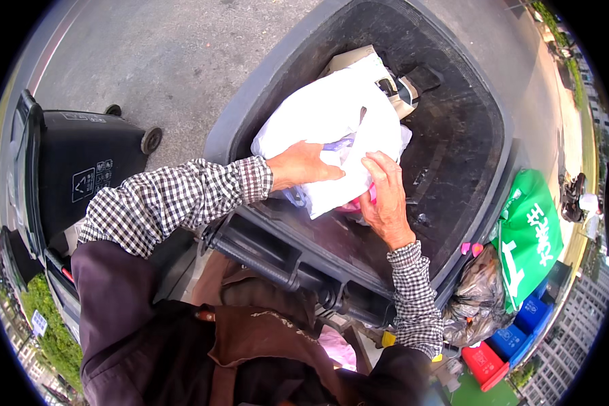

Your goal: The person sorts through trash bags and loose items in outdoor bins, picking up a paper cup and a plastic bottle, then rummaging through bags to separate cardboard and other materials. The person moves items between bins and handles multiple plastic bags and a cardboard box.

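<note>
A bulging white plastic bag (311,111) sits inside a large dark wheelie bin (477,101), its top edges gathered toward me. My left hand (308,164) is closed on the near left side of the bag, with the fingertips partly hidden in the white plastic. On the bag's right edge, my right hand (386,199) has its fingers bent and pinched over the plastic. Between the hands, something purple and clear shows in the bag's opening. A bit of pink peeks out by my right thumb. Behind the bag lies a beige paper bag (348,57) with dark handles.
At the left stands another black wheelie bin (81,145) with wheels. To the right are a green bag (531,233), a dark translucent rubbish bag (477,298), blue bins (507,342) and a red bin (484,365). The bin's handle bar (257,254) runs in front of me.
</note>
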`<control>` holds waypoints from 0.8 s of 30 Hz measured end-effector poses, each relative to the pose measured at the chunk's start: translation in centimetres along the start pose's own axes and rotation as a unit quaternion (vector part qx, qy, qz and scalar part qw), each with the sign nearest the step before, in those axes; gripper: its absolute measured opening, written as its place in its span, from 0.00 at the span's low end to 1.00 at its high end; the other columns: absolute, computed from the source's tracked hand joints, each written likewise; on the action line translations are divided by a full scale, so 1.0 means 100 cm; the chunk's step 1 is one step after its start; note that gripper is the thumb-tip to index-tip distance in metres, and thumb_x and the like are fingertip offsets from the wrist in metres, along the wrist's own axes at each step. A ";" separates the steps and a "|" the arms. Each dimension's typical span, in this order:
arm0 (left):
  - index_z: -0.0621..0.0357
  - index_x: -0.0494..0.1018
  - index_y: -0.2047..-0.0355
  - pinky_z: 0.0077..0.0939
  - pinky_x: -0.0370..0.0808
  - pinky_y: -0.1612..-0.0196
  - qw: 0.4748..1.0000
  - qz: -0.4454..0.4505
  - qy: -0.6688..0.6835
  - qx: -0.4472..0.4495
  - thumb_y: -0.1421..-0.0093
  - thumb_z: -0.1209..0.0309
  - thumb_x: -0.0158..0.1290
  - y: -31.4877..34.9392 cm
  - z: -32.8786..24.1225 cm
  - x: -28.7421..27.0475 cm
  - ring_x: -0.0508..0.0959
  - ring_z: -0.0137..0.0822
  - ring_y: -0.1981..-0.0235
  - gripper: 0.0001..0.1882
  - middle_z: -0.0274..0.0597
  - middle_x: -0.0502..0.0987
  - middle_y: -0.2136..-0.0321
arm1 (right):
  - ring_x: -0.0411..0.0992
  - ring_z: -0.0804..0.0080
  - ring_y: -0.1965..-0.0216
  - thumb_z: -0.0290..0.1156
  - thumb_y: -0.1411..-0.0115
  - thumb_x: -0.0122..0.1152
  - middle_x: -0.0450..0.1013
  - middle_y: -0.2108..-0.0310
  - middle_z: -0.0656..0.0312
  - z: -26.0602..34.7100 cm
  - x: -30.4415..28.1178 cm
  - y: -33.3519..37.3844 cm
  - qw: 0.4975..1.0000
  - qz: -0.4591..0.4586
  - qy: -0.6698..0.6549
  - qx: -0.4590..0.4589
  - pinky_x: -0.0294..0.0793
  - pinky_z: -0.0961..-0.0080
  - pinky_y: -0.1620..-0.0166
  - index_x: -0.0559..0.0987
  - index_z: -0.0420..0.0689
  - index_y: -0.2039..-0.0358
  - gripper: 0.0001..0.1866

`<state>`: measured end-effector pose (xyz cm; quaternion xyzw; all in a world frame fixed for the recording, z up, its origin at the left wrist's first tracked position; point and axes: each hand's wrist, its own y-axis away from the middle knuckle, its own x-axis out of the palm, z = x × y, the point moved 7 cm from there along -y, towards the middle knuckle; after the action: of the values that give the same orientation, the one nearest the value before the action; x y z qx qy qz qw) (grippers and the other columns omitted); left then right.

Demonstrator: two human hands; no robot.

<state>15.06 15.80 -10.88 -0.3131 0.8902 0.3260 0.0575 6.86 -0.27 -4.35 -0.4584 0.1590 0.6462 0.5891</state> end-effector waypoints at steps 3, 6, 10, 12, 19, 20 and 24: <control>0.53 0.66 0.35 0.40 0.75 0.48 0.994 -0.020 -0.080 0.071 0.42 0.55 0.61 0.015 -0.017 -0.016 0.79 0.49 0.53 0.36 0.57 0.77 0.49 | 0.74 0.52 0.45 0.16 0.41 0.58 0.76 0.52 0.52 0.001 -0.013 -0.048 0.989 -0.020 -0.134 0.050 0.72 0.61 0.41 0.77 0.41 0.48 0.20; 0.50 0.66 0.35 0.42 0.75 0.48 0.976 -0.080 -0.147 0.138 0.43 0.53 0.61 0.019 -0.021 -0.024 0.81 0.52 0.57 0.37 0.59 0.79 0.52 | 0.76 0.49 0.54 0.27 0.35 0.57 0.78 0.58 0.47 -0.009 0.021 -0.079 0.982 0.062 -0.158 0.078 0.75 0.60 0.49 0.79 0.38 0.54 0.11; 0.57 0.74 0.42 0.41 0.76 0.50 0.986 -0.079 -0.121 0.085 0.41 0.51 0.60 0.026 -0.012 -0.050 0.82 0.52 0.57 0.32 0.60 0.82 0.58 | 0.77 0.47 0.62 0.30 0.34 0.53 0.79 0.66 0.47 -0.053 0.040 -0.072 0.992 0.070 0.018 0.100 0.74 0.53 0.54 0.80 0.40 0.61 0.10; 0.65 0.76 0.46 0.36 0.77 0.51 0.997 -0.046 -0.053 -0.008 0.40 0.52 0.60 0.032 -0.009 -0.062 0.82 0.48 0.54 0.31 0.59 0.81 0.54 | 0.77 0.47 0.62 0.32 0.34 0.54 0.79 0.67 0.49 -0.051 0.048 -0.075 0.985 0.121 0.082 0.088 0.74 0.53 0.54 0.80 0.42 0.62 0.09; 0.60 0.68 0.36 0.29 0.74 0.49 0.990 -0.066 0.119 -0.040 0.37 0.58 0.61 0.046 -0.013 -0.070 0.77 0.36 0.52 0.32 0.51 0.77 0.53 | 0.77 0.49 0.64 0.36 0.36 0.55 0.79 0.71 0.50 -0.053 0.026 -0.085 0.981 0.141 0.037 0.127 0.74 0.54 0.57 0.82 0.43 0.65 0.11; 0.59 0.65 0.34 0.27 0.73 0.49 0.987 -0.048 0.147 -0.052 0.37 0.59 0.61 0.045 -0.010 -0.068 0.76 0.36 0.51 0.34 0.50 0.76 0.53 | 0.77 0.49 0.64 0.36 0.36 0.55 0.79 0.71 0.50 -0.047 0.021 -0.083 0.979 0.159 0.042 0.123 0.74 0.54 0.57 0.82 0.42 0.66 0.12; 0.60 0.64 0.34 0.33 0.78 0.52 0.982 -0.068 0.167 -0.064 0.39 0.58 0.61 0.044 -0.002 -0.064 0.76 0.40 0.48 0.36 0.54 0.73 0.49 | 0.77 0.50 0.65 0.38 0.37 0.58 0.77 0.73 0.50 -0.009 0.020 -0.068 0.970 0.228 0.023 0.083 0.73 0.54 0.57 0.82 0.42 0.70 0.13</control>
<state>17.54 21.61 -6.33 -0.4259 0.8412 0.3207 -0.0902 13.63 2.03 -4.17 -0.3744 0.3257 0.7376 0.4580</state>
